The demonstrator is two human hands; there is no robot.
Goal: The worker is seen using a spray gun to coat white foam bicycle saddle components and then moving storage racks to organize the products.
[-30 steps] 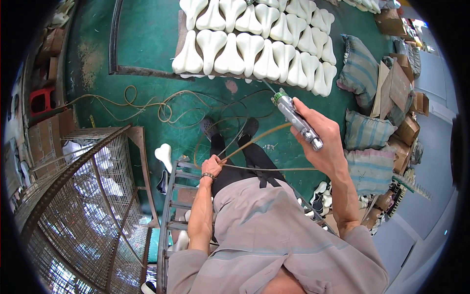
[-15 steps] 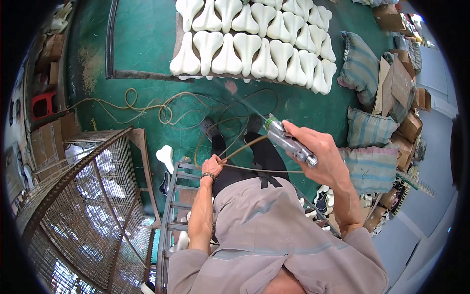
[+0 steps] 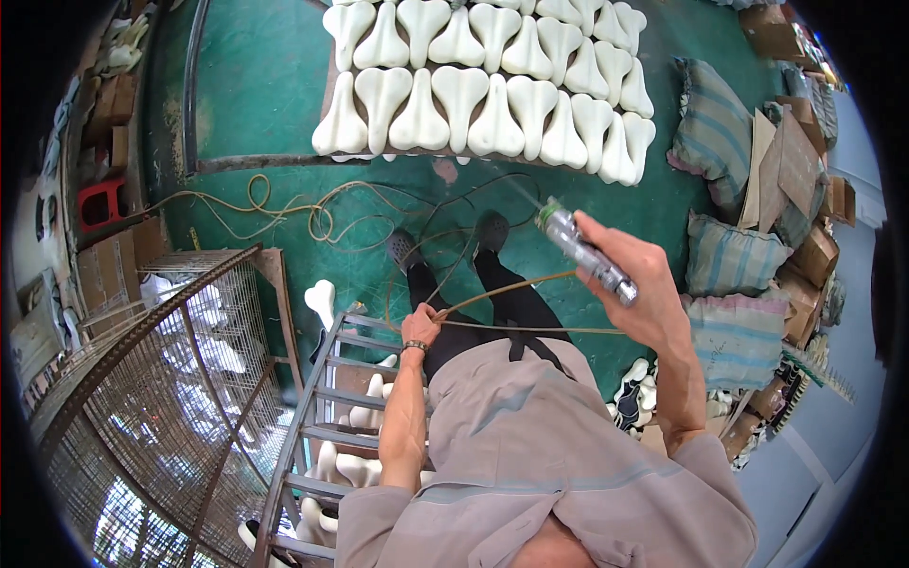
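My right hand (image 3: 646, 289) is wrapped round a spray gun (image 3: 579, 244), a silvery, partly see-through body with a green ring near its nozzle. A faint streak of mist leaves the nozzle toward the far side. Low in front of my waist, my left hand (image 3: 421, 328) is closed on a thin yellowish hose (image 3: 507, 288), and strands of it stretch across to my right hand. Beyond the gun, rows of cream-white saddle-shaped pieces (image 3: 496, 118) lie side by side on a raised board, turned alternately wide end and narrow end.
Loose hose coils (image 3: 324, 213) lie on the green floor (image 3: 251, 118) around my feet. A metal slatted rack (image 3: 331, 435) holding white pieces stands at my left, beside a curved wire-mesh frame (image 3: 180, 407). Striped sacks (image 3: 737, 256) and cardboard boxes (image 3: 816, 248) are piled along the right.
The rows of saddle-shaped pieces now sit slightly further left in view. My right hand with the spray gun has shifted a little right, and my left hand still grips the hose.
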